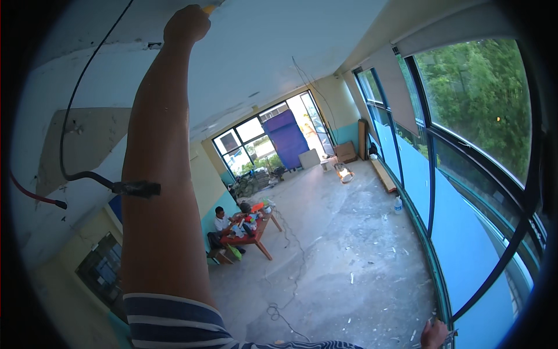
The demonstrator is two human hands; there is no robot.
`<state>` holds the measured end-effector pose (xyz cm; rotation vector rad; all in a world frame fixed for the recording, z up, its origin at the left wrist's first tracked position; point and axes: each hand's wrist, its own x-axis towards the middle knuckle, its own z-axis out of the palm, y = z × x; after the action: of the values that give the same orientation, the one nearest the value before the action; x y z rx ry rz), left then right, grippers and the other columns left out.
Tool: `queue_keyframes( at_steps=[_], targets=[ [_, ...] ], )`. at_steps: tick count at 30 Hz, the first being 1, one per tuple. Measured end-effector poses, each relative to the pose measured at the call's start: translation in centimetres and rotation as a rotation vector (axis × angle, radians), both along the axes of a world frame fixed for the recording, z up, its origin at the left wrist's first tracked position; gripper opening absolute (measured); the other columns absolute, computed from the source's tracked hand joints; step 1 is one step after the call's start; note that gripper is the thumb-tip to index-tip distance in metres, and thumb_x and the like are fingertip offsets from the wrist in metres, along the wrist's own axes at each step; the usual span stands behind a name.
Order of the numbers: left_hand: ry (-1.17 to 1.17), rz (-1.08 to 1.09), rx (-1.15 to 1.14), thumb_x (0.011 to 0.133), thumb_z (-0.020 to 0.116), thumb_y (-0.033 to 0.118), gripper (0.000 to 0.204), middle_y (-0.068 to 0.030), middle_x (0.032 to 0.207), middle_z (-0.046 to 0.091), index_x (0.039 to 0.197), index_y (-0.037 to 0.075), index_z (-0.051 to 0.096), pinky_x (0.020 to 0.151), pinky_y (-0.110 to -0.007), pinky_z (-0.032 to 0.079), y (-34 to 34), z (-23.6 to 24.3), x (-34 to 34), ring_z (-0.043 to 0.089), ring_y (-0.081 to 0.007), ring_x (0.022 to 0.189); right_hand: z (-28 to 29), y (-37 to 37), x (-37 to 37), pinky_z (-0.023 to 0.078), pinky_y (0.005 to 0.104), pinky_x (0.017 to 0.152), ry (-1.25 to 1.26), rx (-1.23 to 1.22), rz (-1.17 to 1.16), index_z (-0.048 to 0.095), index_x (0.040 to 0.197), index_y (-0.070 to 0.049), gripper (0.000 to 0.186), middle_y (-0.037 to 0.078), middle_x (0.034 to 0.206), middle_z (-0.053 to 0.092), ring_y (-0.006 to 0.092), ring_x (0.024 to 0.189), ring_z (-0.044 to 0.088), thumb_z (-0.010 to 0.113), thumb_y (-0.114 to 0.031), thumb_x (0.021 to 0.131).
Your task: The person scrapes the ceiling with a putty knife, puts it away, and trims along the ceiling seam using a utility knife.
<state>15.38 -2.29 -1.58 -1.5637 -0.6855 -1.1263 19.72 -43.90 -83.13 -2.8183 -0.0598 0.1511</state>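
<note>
Ceiling (261,46) fills my upper view; floor (349,244) below, windows (474,99) along the right. Black cable (64,142) dangles, its taped end overlapping my raised forearm. Left hand (187,28) is up at the ceiling, grip curled around a yellow thing (208,9) at the top edge, mostly hidden by the fist. Right hand (433,335) is low by the window frame; can't tell its grip. I read the step as overhead work on the ceiling. Next move calls for a firm hold, steady balance, cable clearance.
</note>
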Motion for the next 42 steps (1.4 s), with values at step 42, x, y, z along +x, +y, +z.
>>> queue_keyframes(
  at_steps=[42],
  targets=[
    [-0.109,-0.099,-0.065,0.098,0.045,0.029,0.033,-0.0111,0.104,0.067,0.122,0.01,0.057,0.081,-0.044,0.053,0.6,-0.4,1.7,0.066,-0.0285,0.094,-0.3,0.0,0.1,0.049,0.0503,0.08,-0.012,0.024,0.005,0.069,0.088,-0.008,0.042,0.017,0.095,0.069,0.0376,0.093,0.064,0.052,-0.047,0.09]
  ],
)
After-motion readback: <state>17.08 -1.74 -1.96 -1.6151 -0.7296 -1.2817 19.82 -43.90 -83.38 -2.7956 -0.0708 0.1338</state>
